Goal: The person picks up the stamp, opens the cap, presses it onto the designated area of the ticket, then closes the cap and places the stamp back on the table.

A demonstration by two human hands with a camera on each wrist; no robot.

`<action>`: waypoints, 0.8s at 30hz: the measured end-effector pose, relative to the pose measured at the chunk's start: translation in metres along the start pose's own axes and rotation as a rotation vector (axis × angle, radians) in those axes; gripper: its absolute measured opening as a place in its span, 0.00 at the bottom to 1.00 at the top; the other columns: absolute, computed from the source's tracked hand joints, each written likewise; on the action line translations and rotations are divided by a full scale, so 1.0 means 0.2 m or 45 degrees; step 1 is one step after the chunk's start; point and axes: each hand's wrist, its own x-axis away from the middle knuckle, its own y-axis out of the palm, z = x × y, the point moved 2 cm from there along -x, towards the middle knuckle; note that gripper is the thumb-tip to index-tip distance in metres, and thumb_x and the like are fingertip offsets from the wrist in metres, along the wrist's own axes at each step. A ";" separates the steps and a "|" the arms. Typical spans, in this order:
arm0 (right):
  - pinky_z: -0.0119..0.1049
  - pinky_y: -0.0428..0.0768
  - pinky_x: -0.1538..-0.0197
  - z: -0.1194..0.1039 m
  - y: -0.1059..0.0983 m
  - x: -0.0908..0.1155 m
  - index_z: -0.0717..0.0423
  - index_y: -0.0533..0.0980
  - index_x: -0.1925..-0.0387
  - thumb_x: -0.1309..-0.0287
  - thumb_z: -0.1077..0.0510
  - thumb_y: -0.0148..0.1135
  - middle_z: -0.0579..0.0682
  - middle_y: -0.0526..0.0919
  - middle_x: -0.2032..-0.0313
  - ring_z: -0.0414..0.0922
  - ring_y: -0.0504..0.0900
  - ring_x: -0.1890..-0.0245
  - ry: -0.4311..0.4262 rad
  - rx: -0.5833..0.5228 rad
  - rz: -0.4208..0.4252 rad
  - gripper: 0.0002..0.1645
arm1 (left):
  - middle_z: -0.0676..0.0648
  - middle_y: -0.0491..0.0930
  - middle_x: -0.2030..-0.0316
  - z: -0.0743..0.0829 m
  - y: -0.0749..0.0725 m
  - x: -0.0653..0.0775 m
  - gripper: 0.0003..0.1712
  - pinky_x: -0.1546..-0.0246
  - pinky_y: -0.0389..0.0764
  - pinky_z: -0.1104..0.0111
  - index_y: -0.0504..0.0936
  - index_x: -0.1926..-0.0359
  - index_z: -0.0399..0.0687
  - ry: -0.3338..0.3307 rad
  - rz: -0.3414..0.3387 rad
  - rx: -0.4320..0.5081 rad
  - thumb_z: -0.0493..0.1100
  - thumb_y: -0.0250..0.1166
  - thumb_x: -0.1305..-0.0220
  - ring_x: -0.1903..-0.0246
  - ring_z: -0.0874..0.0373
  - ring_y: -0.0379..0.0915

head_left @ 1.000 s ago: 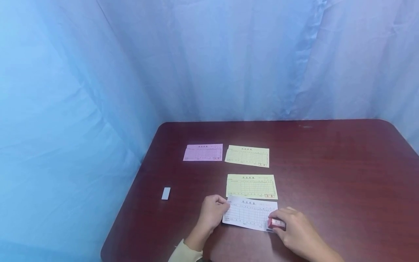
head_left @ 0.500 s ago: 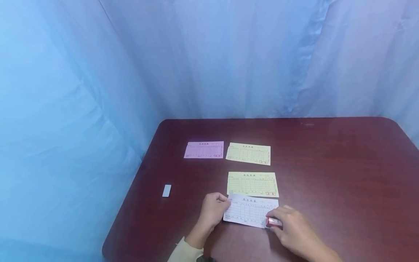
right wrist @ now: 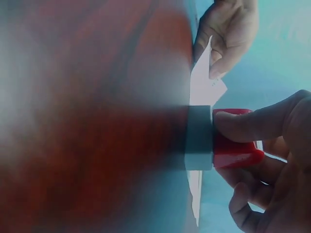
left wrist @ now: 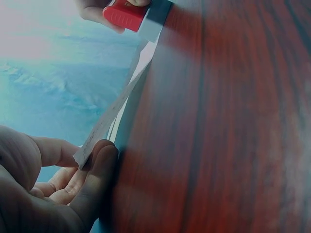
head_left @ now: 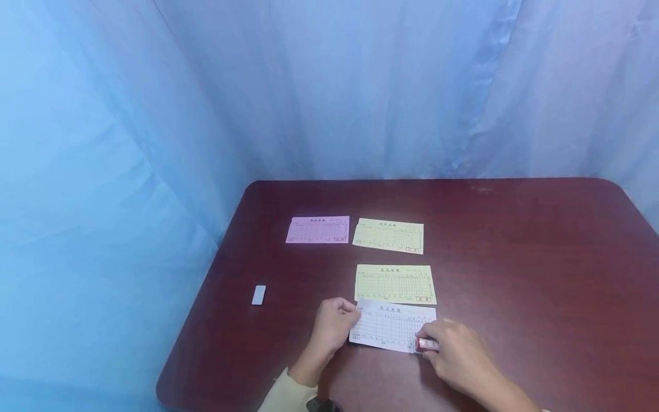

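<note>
A white printed form slip (head_left: pixel 383 326) lies near the front of the table, its top edge by a yellow slip (head_left: pixel 395 284). My left hand (head_left: pixel 333 324) pinches the slip's left end between thumb and fingers, and that end is raised off the table in the left wrist view. With thumb and fingers my right hand (head_left: pixel 458 352) grips a red stamp (right wrist: pixel 235 141). The stamp's grey base (right wrist: pixel 199 138) rests against the slip's lower right corner, hiding the paper beneath it.
Farther back on the dark red table (head_left: pixel 515 257) lie a pink slip (head_left: pixel 317 230) and another yellow slip (head_left: pixel 388 235). Each carries a red mark at its lower right. A small whitish rectangular piece (head_left: pixel 259 295) lies to the left. Blue curtains (head_left: pixel 360 91) hang behind.
The stamp has come down onto the slip's lower right corner and shifted slightly left with my right hand. My left hand keeps its pinch. The head view has tilted a little.
</note>
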 end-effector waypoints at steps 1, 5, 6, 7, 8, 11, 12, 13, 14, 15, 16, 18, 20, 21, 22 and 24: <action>0.36 0.73 0.73 -0.01 -0.01 -0.01 0.39 0.79 0.77 0.74 0.62 0.78 0.32 0.78 0.75 0.34 0.75 0.74 0.034 0.003 -0.035 0.20 | 0.52 0.79 0.80 0.00 0.00 0.00 0.02 0.78 0.73 0.68 0.81 0.77 0.43 0.001 0.000 -0.002 0.35 0.65 0.49 0.79 0.62 0.72; 0.37 0.71 0.75 -0.03 -0.04 -0.03 0.38 0.79 0.78 0.72 0.62 0.78 0.34 0.77 0.75 0.37 0.74 0.76 0.136 -0.001 -0.140 0.19 | 0.53 0.79 0.80 0.01 -0.01 0.00 0.02 0.78 0.73 0.68 0.81 0.76 0.44 0.007 -0.003 -0.020 0.35 0.65 0.49 0.79 0.62 0.72; 0.37 0.71 0.75 -0.03 -0.04 -0.03 0.38 0.79 0.78 0.72 0.62 0.77 0.34 0.77 0.75 0.37 0.74 0.76 0.149 -0.001 -0.152 0.19 | 0.53 0.79 0.80 0.01 -0.01 0.00 0.02 0.78 0.72 0.68 0.81 0.76 0.43 0.011 -0.011 -0.025 0.36 0.65 0.49 0.78 0.62 0.72; 0.37 0.70 0.75 -0.03 -0.04 -0.03 0.38 0.79 0.78 0.72 0.62 0.77 0.34 0.77 0.75 0.37 0.74 0.76 0.153 0.000 -0.155 0.19 | 0.52 0.80 0.79 0.01 -0.01 0.00 0.02 0.78 0.73 0.68 0.81 0.76 0.43 0.010 -0.027 -0.019 0.36 0.65 0.49 0.78 0.62 0.72; 0.37 0.70 0.75 -0.03 -0.04 -0.03 0.38 0.79 0.78 0.73 0.62 0.77 0.34 0.77 0.76 0.37 0.73 0.77 0.153 -0.001 -0.154 0.19 | 0.51 0.80 0.78 0.01 -0.02 0.00 0.02 0.78 0.74 0.68 0.81 0.75 0.42 0.011 -0.050 -0.001 0.36 0.65 0.49 0.78 0.62 0.73; 0.36 0.70 0.75 -0.03 -0.03 -0.03 0.38 0.79 0.78 0.73 0.62 0.77 0.34 0.77 0.76 0.36 0.73 0.76 0.146 -0.002 -0.145 0.19 | 0.48 0.82 0.75 0.00 -0.02 -0.01 0.03 0.79 0.77 0.68 0.80 0.71 0.38 -0.004 -0.155 0.084 0.35 0.64 0.46 0.77 0.60 0.76; 0.37 0.71 0.75 -0.03 -0.03 -0.03 0.38 0.79 0.78 0.73 0.62 0.77 0.34 0.77 0.76 0.36 0.73 0.76 0.144 -0.007 -0.144 0.19 | 0.47 0.82 0.75 0.00 -0.03 -0.01 0.03 0.80 0.78 0.67 0.79 0.69 0.37 -0.011 -0.190 0.111 0.35 0.64 0.46 0.77 0.59 0.77; 0.37 0.71 0.74 -0.03 -0.03 -0.03 0.38 0.79 0.78 0.73 0.62 0.77 0.34 0.77 0.76 0.36 0.73 0.76 0.140 -0.013 -0.141 0.19 | 0.46 0.82 0.74 -0.01 -0.03 -0.01 0.03 0.82 0.79 0.66 0.79 0.69 0.36 -0.024 -0.220 0.134 0.34 0.63 0.45 0.78 0.58 0.77; 0.37 0.71 0.73 -0.02 -0.02 -0.03 0.38 0.79 0.78 0.73 0.61 0.78 0.33 0.77 0.75 0.36 0.74 0.75 0.131 -0.016 -0.137 0.19 | 0.46 0.81 0.74 -0.01 -0.03 -0.01 0.04 0.83 0.79 0.65 0.79 0.68 0.36 -0.031 -0.243 0.145 0.33 0.63 0.45 0.78 0.58 0.78; 0.37 0.72 0.72 -0.02 -0.02 -0.02 0.37 0.79 0.77 0.73 0.61 0.78 0.32 0.77 0.75 0.35 0.74 0.74 0.122 -0.022 -0.133 0.19 | 0.46 0.81 0.75 -0.01 -0.04 -0.01 0.03 0.83 0.79 0.65 0.79 0.68 0.35 -0.041 -0.259 0.145 0.33 0.63 0.44 0.78 0.57 0.78; 0.37 0.73 0.71 -0.01 -0.02 -0.02 0.37 0.79 0.77 0.72 0.61 0.78 0.31 0.77 0.75 0.35 0.74 0.73 0.112 -0.034 -0.131 0.19 | 0.46 0.80 0.75 -0.01 -0.04 -0.01 0.03 0.84 0.79 0.65 0.80 0.68 0.35 -0.048 -0.268 0.141 0.33 0.62 0.44 0.79 0.57 0.77; 0.35 0.74 0.69 0.00 -0.02 -0.02 0.36 0.79 0.75 0.70 0.61 0.78 0.30 0.77 0.74 0.33 0.73 0.72 0.097 -0.089 -0.126 0.20 | 0.46 0.80 0.75 -0.01 -0.05 -0.01 0.03 0.84 0.79 0.65 0.80 0.68 0.35 -0.059 -0.277 0.135 0.32 0.62 0.43 0.79 0.57 0.77; 0.33 0.75 0.67 0.01 -0.04 -0.01 0.36 0.80 0.73 0.68 0.60 0.78 0.30 0.78 0.72 0.32 0.74 0.70 0.111 -0.168 -0.105 0.19 | 0.46 0.80 0.75 -0.01 -0.05 -0.01 0.03 0.82 0.79 0.65 0.81 0.68 0.35 -0.066 -0.285 0.145 0.32 0.62 0.42 0.78 0.57 0.78; 0.33 0.75 0.66 0.02 -0.06 -0.01 0.36 0.80 0.72 0.67 0.60 0.78 0.31 0.79 0.71 0.32 0.74 0.70 0.134 -0.209 -0.086 0.19 | 0.46 0.80 0.75 -0.02 -0.05 -0.01 0.03 0.82 0.80 0.64 0.80 0.67 0.34 -0.068 -0.288 0.161 0.32 0.62 0.42 0.77 0.57 0.78; 0.32 0.75 0.66 0.03 -0.08 -0.01 0.38 0.81 0.71 0.67 0.61 0.79 0.32 0.79 0.71 0.33 0.74 0.70 0.152 -0.245 -0.053 0.19 | 0.46 0.80 0.74 -0.02 -0.05 -0.02 0.03 0.81 0.80 0.64 0.80 0.67 0.34 -0.067 -0.290 0.175 0.32 0.62 0.41 0.77 0.57 0.78; 0.32 0.75 0.67 0.04 -0.12 -0.01 0.41 0.83 0.68 0.67 0.61 0.79 0.35 0.81 0.69 0.35 0.75 0.71 0.190 -0.285 0.027 0.20 | 0.45 0.81 0.73 -0.02 -0.05 -0.02 0.04 0.80 0.80 0.64 0.80 0.66 0.34 -0.062 -0.287 0.196 0.32 0.62 0.41 0.76 0.57 0.78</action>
